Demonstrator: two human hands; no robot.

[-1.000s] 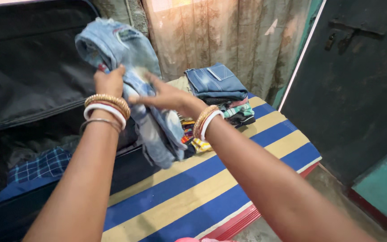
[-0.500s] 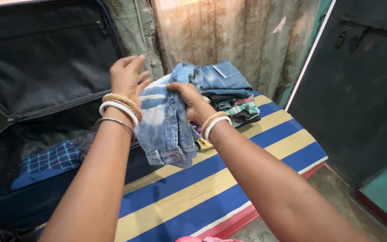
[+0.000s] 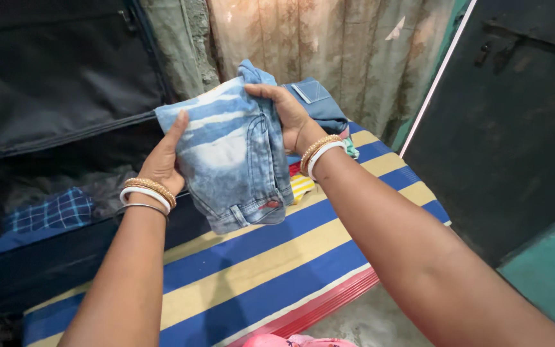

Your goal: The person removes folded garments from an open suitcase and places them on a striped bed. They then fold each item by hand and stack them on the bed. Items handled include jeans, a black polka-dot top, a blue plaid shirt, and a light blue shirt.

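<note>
I hold a folded pair of faded light-blue jeans (image 3: 232, 157) up in front of me with both hands. My left hand (image 3: 165, 160) grips its left edge from behind, with bangles on the wrist. My right hand (image 3: 287, 115) pinches its upper right corner, also with bangles. The jeans hang over the edge between an open black suitcase (image 3: 65, 83) and a striped mat (image 3: 277, 257).
The suitcase at left holds a blue checked cloth (image 3: 46, 215); its lid stands open against the wall. A stack of folded clothes (image 3: 322, 106) topped by blue denim sits behind my right hand. A curtain (image 3: 329, 45) hangs behind, a dark door (image 3: 515, 115) stands at right.
The jeans went from loosely bunched and hanging to a flatter folded bundle. My left hand dropped to its left edge and my right hand rose to the top corner.
</note>
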